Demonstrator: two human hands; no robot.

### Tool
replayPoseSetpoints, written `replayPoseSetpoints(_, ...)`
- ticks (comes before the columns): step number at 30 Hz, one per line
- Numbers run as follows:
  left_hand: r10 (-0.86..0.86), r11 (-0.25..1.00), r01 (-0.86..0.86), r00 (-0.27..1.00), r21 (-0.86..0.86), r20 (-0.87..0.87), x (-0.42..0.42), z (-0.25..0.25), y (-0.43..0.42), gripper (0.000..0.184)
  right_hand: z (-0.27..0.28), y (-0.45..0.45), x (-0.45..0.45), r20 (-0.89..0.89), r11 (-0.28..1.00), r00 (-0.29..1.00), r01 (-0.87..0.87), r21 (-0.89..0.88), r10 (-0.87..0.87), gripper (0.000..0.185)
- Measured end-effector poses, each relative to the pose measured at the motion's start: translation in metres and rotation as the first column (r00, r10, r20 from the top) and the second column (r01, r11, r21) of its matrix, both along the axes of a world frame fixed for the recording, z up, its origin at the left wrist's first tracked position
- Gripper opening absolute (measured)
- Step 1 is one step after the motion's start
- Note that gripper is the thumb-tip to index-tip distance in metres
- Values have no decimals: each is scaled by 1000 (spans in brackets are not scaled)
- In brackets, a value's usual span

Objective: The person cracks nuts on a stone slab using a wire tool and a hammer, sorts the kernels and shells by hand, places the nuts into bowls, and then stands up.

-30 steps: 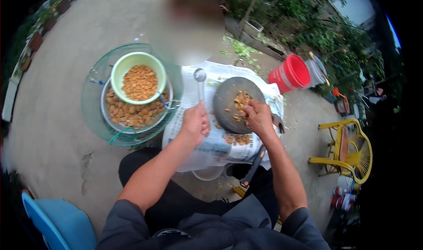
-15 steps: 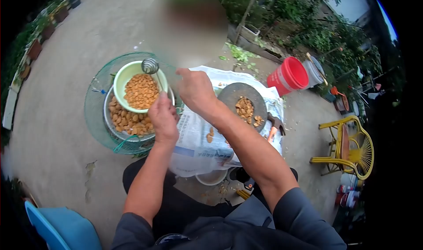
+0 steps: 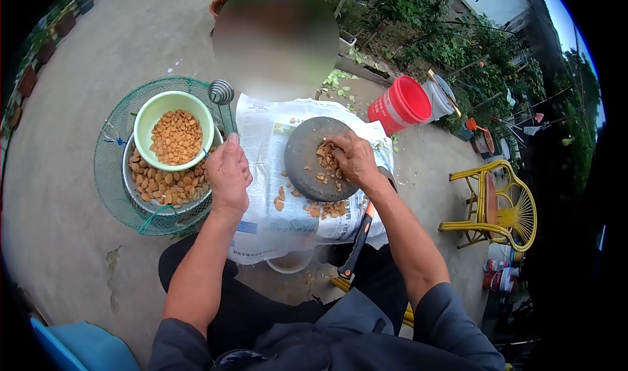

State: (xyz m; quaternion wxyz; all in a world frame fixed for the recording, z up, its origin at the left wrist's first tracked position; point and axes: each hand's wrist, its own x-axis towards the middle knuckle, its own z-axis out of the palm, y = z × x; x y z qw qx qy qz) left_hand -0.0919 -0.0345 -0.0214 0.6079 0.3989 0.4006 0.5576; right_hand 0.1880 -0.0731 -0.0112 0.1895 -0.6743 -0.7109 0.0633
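My left hand (image 3: 229, 175) is closed round the handle of a spiral wire whisk (image 3: 221, 92), its coiled head pointing away from me. My right hand (image 3: 356, 158) curls its fingers over cracked shell pieces (image 3: 325, 154) on a round grey stone slab (image 3: 302, 139). More shell bits (image 3: 333, 209) lie on the newspaper (image 3: 258, 149) at the slab's near edge. Left of my left hand, a pale green bowl (image 3: 152, 106) of orange-brown kernels (image 3: 176, 137) rests over a metal basin (image 3: 128, 178) of whole brown pits (image 3: 160, 183). An orange-and-black-handled hammer (image 3: 356, 248) lies beside the slab, its head partly hidden.
Green netting (image 3: 108, 168) surrounds the basin. A red bucket (image 3: 400, 105) and a pale bucket (image 3: 439, 98) stand beyond the newspaper. To the right is a yellow chair (image 3: 497, 204); a blue tub (image 3: 91, 348) is at lower left. A blurred area covers the top middle.
My right hand has moved from near the green bowl to the shells on the slab. My left hand still grips the whisk, now away from the bowl. Some shells have come onto the newspaper.
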Motion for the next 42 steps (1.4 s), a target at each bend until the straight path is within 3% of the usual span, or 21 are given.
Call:
replayPoseSetpoints(8,-91,994,91,996,-58,4,6,-5,1,42,-1,0,-3,50,1000,999,-3,-19,4,11)
replayPoseSetpoints(14,-113,983,129,987,-133,117,8,-5,1,41,-11,-3,12,-207,998,976,61,-32,-66,13)
replayPoseSetpoints(17,-99,967,141,976,-214,195,10,0,0,41,-9,-6,13,-363,971,905,171,-164,-221,13)
replayPoseSetpoints(20,-102,964,145,975,-222,196,12,0,0,42,-10,-4,11,-217,998,974,68,11,-64,14)
replayPoseSetpoints(23,-107,963,152,973,-222,203,14,-1,-1,42,-3,-3,2,24,999,999,35,-17,-34,15)
replayPoseSetpoints(26,-115,964,155,976,-217,187,14,-1,-1,42,-1,-3,2,-73,996,994,86,0,-85,15)
replayPoseSetpoints(29,-133,961,171,975,-216,178,13,-3,-2,42,-3,-12,2,-332,984,934,162,76,-128,15)
replayPoseSetpoints(32,-175,949,212,970,-235,170,13,-4,-3,41,12,-42,-19,-383,982,904,180,-61,-189,15)
replayPoseSetpoints(34,-223,931,260,961,-255,166,12,-6,-5,40,13,-62,-37,-370,989,919,145,-8,-138,11)
replayPoseSetpoints(36,-272,918,299,953,-262,136,13,-5,-8,40,7,-74,-45,-333,983,926,148,-106,-176,11)
replayPoseSetpoints(42,-388,899,369,921,-236,-39,21,-5,-19,41,-8,-73,-45,-249,975,946,222,28,-208,11)
